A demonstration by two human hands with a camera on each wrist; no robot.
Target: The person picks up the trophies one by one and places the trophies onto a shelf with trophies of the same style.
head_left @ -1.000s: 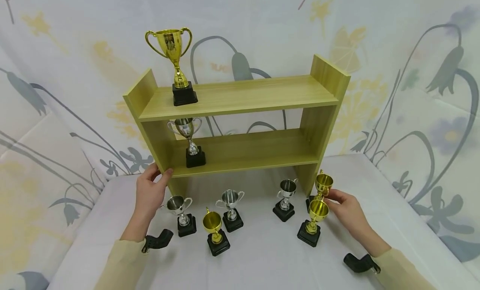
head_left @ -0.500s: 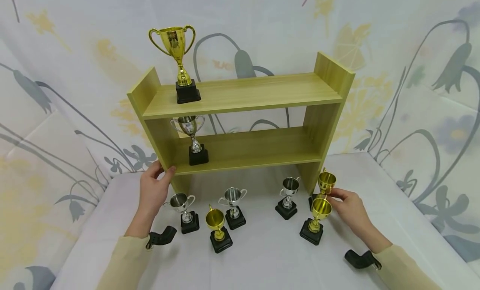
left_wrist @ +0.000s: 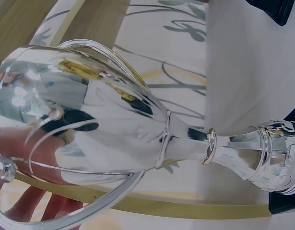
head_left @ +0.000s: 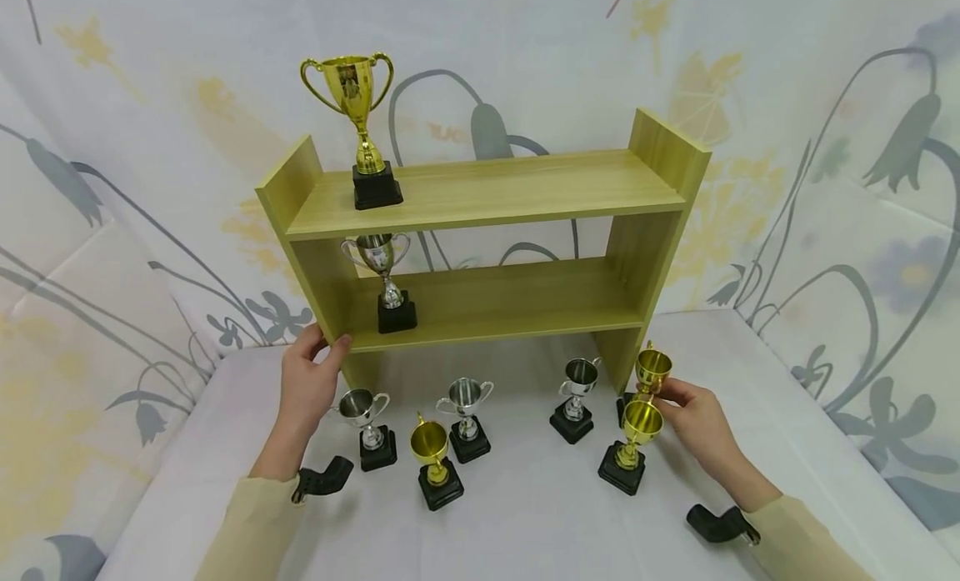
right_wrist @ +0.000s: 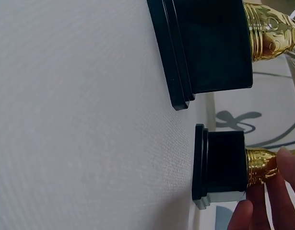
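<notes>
My left hand (head_left: pixel 307 389) holds the left side panel of a wooden two-tier shelf (head_left: pixel 510 302), thumb at the lower board's front edge and fingers round the outside. A silver trophy cup (left_wrist: pixel 104 124) standing by that hand fills the left wrist view and partly hides its fingers. On the right, my right hand (head_left: pixel 701 431) pinches a gold trophy (head_left: pixel 654 364) by its stem, beside the shelf's right leg. Its black base (right_wrist: pixel 226 160) shows upright at the cloth in the right wrist view. Another gold trophy (head_left: pixel 642 421) stands in front, partly hiding it.
A large gold trophy (head_left: pixel 351 89) stands at the top board's left end, a silver one (head_left: pixel 377 254) on the board below. Before the shelf are a gold trophy (head_left: pixel 430 443) and silver trophies (head_left: pixel 465 393) (head_left: pixel 581 377) on the white cloth (head_left: pixel 525 514).
The head view has shifted slightly, moving the whole scene a little to the right. Both hands keep their places on the shelf and the gold trophy.
</notes>
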